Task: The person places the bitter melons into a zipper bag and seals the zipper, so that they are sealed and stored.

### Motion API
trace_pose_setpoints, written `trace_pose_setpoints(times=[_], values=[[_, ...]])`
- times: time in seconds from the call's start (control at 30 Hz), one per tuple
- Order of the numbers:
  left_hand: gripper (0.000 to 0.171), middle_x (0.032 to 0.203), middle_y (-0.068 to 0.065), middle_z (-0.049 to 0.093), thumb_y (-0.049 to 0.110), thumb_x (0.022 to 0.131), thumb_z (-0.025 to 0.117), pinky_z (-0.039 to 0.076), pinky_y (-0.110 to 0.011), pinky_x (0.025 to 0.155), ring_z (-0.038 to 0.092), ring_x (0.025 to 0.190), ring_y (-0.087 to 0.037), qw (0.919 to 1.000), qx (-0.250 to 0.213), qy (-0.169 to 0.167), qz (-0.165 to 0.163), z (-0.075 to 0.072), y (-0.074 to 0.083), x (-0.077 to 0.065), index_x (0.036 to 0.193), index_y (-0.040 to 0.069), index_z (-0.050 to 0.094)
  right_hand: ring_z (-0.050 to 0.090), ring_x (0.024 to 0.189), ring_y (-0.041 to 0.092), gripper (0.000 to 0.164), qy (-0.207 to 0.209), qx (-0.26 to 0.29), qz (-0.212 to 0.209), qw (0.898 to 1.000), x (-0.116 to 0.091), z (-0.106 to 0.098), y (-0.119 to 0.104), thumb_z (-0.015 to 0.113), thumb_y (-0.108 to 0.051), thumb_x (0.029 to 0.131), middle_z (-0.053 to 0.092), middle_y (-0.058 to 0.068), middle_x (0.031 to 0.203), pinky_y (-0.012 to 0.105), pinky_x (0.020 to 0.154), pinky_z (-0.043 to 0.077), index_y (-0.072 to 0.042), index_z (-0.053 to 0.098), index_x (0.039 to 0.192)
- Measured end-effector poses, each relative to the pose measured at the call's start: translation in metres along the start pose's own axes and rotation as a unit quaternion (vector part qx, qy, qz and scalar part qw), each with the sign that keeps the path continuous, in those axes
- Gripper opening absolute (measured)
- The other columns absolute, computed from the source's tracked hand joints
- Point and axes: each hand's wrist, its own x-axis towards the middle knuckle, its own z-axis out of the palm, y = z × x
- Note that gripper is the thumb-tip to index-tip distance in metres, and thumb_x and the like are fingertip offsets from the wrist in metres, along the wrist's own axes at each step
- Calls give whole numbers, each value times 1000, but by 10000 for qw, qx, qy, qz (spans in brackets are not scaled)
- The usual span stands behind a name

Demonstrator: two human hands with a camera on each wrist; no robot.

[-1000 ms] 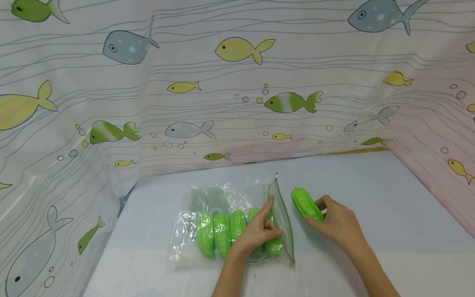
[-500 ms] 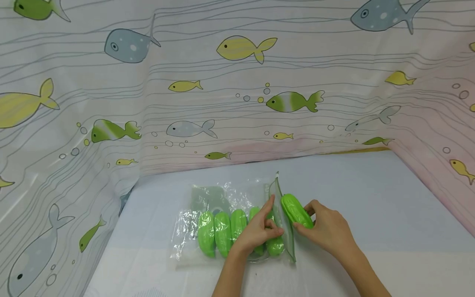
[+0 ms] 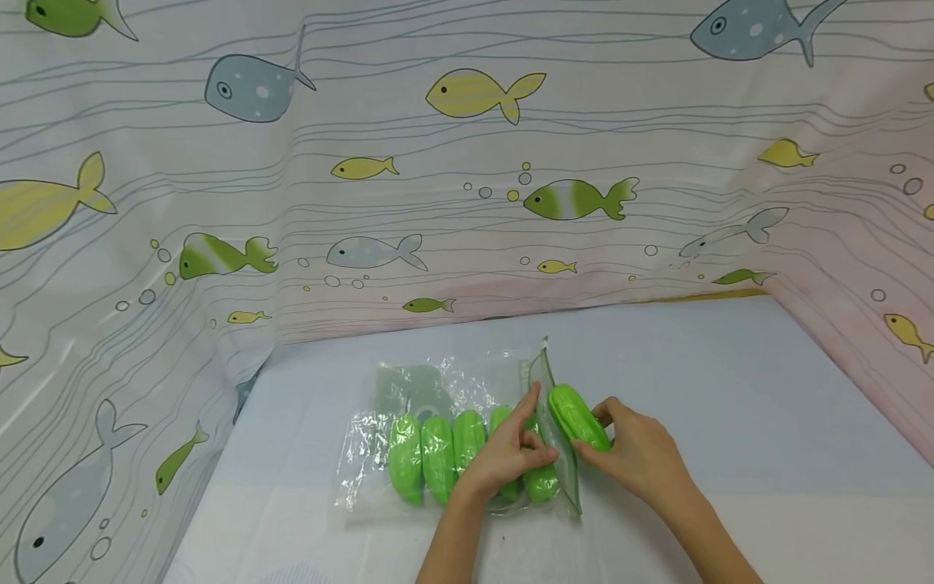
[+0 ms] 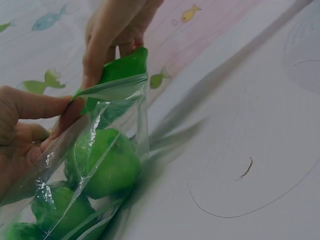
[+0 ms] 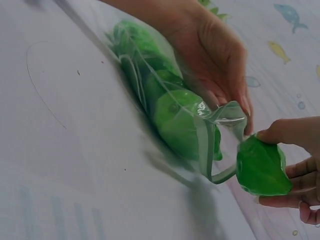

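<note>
My right hand (image 3: 640,448) grips a bright green, ridged, cucumber-shaped vegetable (image 3: 576,414) by its near end. The vegetable's far end is right at the mouth of a clear zip bag (image 3: 558,454), and its tip overlaps the lip in the left wrist view. My left hand (image 3: 503,456) lies over the bag and pinches the lip, thumb on one side, index finger extended along the opening. In the right wrist view the mouth gapes beside the held vegetable (image 5: 262,167). Several like vegetables (image 3: 438,461) lie side by side inside the bag, some partly hidden under my left hand.
The bag lies flat on a white-covered table (image 3: 730,389). A curtain (image 3: 481,211) printed with fish stands behind the table and along both sides. A dark strand and a small speck (image 4: 246,169) show on the table near the bag.
My right hand has brought the green vegetable leftward, from apart from the bag to right against its mouth. My left hand and the bag have stayed in place.
</note>
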Motion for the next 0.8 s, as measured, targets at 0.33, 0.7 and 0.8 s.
trace_pose_setpoints(times=[0.33,0.7,0.8], values=[[94,161,-7,7,-7,85,66,49,-20,67,60,70,-8,10000,-40,-6,2,-1,0,0,155,24,12,58,62,4,73,-262,190,-341,9989,0,6,-1,77,-49,76,68,3,90,25,53,46,-10,53,132],[95,161,-6,3,-8,84,66,50,-20,66,60,70,-9,10000,-39,3,-35,-1,0,0,156,19,10,62,71,2,81,-966,434,-786,9913,-3,-7,3,71,-53,79,69,2,98,22,58,48,-12,46,143],[95,161,-6,2,-8,84,66,50,-20,66,60,71,-9,10000,-54,-8,-24,-1,0,0,156,20,10,64,79,7,81,-1070,359,-1045,9881,-3,-11,6,72,-50,79,69,0,103,24,62,49,-12,44,145]])
